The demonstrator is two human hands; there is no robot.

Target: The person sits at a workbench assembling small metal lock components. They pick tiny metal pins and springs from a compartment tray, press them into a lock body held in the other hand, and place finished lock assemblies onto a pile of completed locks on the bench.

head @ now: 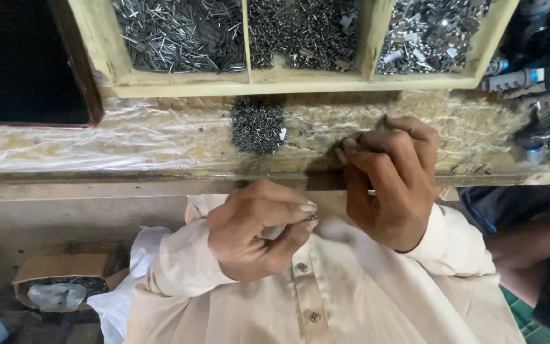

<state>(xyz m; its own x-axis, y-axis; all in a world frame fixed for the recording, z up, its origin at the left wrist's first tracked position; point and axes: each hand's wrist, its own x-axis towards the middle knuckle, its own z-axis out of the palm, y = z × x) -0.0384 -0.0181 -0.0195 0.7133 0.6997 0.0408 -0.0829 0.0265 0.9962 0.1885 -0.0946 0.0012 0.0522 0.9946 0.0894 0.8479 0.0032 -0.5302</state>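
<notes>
Small metal piece [312, 217] sits pinched in my left hand [256, 239]; right hand [393, 181], fingers curled shut (contents hidden), probably feeds next from the tabletop [160, 137] pile [258, 125]

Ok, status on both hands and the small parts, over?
Left hand pinching a tiny metal part. Right hand curled at bench edge, contents hidden. Loose pile of small dark metal pins beside, unobstructed.

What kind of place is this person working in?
Probably a small hardware assembly workshop: a wooden tray of sorted metal pins and small parts, a loose pile of tiny screws on the worn bench, and metal fittings heaped at right.
</notes>
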